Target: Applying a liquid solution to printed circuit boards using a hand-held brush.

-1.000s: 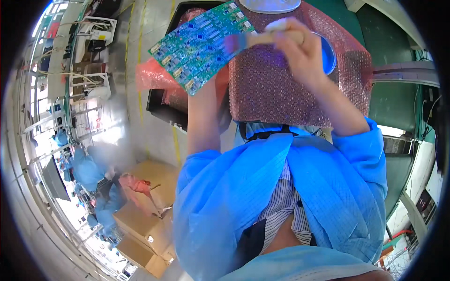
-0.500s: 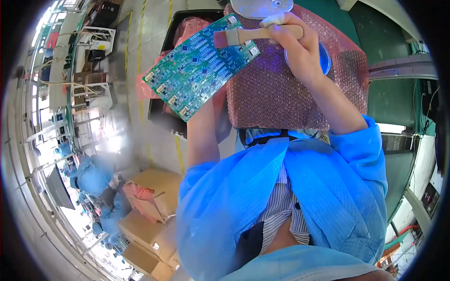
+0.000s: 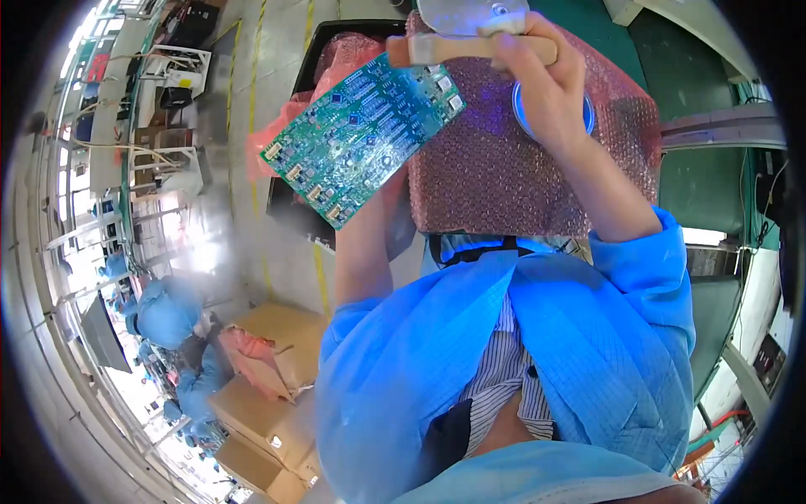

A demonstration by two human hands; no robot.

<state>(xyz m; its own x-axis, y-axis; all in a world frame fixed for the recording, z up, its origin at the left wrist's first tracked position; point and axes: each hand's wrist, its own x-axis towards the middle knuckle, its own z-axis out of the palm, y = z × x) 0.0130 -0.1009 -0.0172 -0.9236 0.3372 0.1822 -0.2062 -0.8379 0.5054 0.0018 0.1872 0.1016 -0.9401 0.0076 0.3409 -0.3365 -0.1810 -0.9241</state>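
Observation:
A green circuit board (image 3: 361, 134) is held up tilted over the left side of the bench. My left hand (image 3: 369, 217) supports it from below; the board hides its fingers. A flat brush (image 3: 457, 48) with a pale wooden handle is gripped in my right hand (image 3: 550, 84), fingers wrapped round the handle. Its reddish bristles lie over the board's upper edge; I cannot tell if they touch. White covering shows on a fingertip of that hand. Partly behind my right wrist stands a round container (image 3: 518, 113), glowing blue.
Pink bubble wrap (image 3: 478, 185) covers the bench. At its far edge is a pale, shiny tray (image 3: 445, 18). A black crate (image 3: 323, 38) with more pink wrap stands to the left. Cardboard boxes (image 3: 260, 420) sit at lower left; a person in blue (image 3: 168, 319) is beyond them.
The brush has shifted up and slightly right, toward the board's far edge. The board has dropped a little and changed its tilt. Both hands keep their hold.

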